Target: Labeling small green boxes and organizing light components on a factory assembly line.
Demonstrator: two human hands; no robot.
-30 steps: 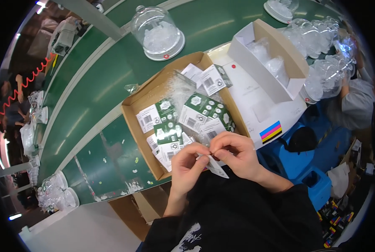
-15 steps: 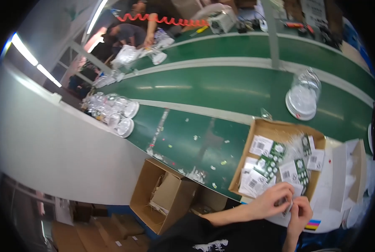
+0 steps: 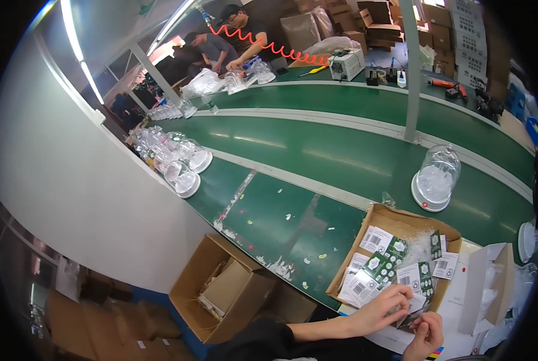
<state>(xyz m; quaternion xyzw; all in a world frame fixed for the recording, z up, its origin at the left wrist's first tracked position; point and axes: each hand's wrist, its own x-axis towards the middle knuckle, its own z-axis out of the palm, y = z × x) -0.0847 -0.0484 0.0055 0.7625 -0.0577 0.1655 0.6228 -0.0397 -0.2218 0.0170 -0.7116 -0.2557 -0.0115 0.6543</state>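
At the lower right, my left hand (image 3: 380, 313) and my right hand (image 3: 424, 337) are close together over the near edge of a shallow cardboard tray (image 3: 343, 278). Between them is a small dark-and-white printed card (image 3: 408, 317), partly hidden by my fingers. The right thumb and fingers pinch its near end. My left fingers are curled at its other side and appear to grip it. In the tray lie several white-and-green cards (image 3: 374, 237) with barcodes, and crumpled clear plastic (image 3: 421, 245).
A clear dome on a white base (image 3: 432, 186) stands on the green conveyor (image 3: 335, 150). More domes (image 3: 182, 159) cluster at the left. A white partitioned carton (image 3: 482, 289) is right of the tray. An open cardboard box (image 3: 206, 295) sits below the bench. Two people work at the far left.
The view has tilted upward, so the bench appears lower and more background shows. My hands have moved slightly apart, and more of the card shows between them.
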